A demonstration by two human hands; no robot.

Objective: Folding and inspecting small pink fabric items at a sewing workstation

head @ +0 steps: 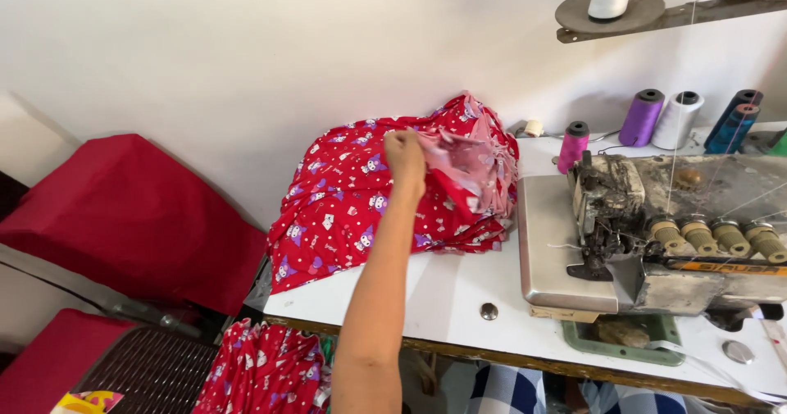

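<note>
My left hand [406,156] reaches forward over the white table [459,299] and is shut on a piece of red printed fabric whose pale pink underside [471,156] shows. That piece lies on top of a pile of the same red cartoon-print fabric [344,193], heaped against the wall at the table's far left. My forearm crosses the front edge of the table. My right hand is out of view.
An overlock sewing machine [656,217] stands to the right of the pile. Behind it are pink [573,145], purple [641,117], white [677,119] and blue [735,120] thread cones. More red print fabric [262,373] hangs below the table. A red-covered object [131,209] sits at left.
</note>
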